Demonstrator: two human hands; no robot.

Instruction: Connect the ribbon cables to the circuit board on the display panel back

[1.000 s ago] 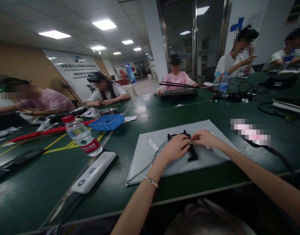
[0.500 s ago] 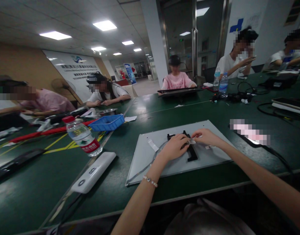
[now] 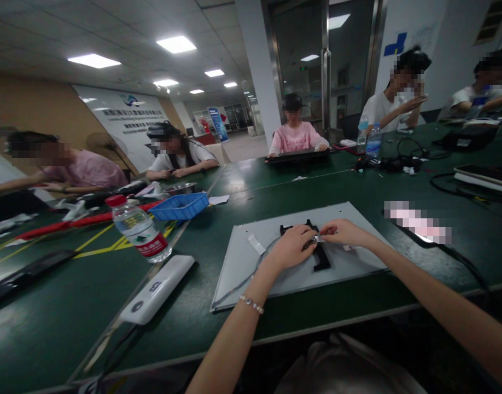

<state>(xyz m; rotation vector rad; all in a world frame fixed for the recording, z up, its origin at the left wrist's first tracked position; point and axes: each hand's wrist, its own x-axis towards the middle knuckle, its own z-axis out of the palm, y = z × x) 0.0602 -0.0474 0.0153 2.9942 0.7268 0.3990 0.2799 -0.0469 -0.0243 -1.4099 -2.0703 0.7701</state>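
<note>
A flat grey panel lies on the green table in front of me, with a black bracket on its middle. My left hand rests over the bracket, fingers bent and pressed onto it, hiding much of its centre. Close to those fingertips, my right hand is closed in a pinch on a small whitish strip. A thin grey cable runs from under my left hand toward the panel's near left corner. Beside it, a white strip is stuck to the panel.
Left of the panel stand a red-capped water bottle, a white power bank and a blue tray. At right lies a phone with a cable. Several people sit around the green table; one opposite holds a dark panel.
My right hand has shifted slightly, and less of the whitish strip shows at its fingertips. My left hand and the panel stay in place.
</note>
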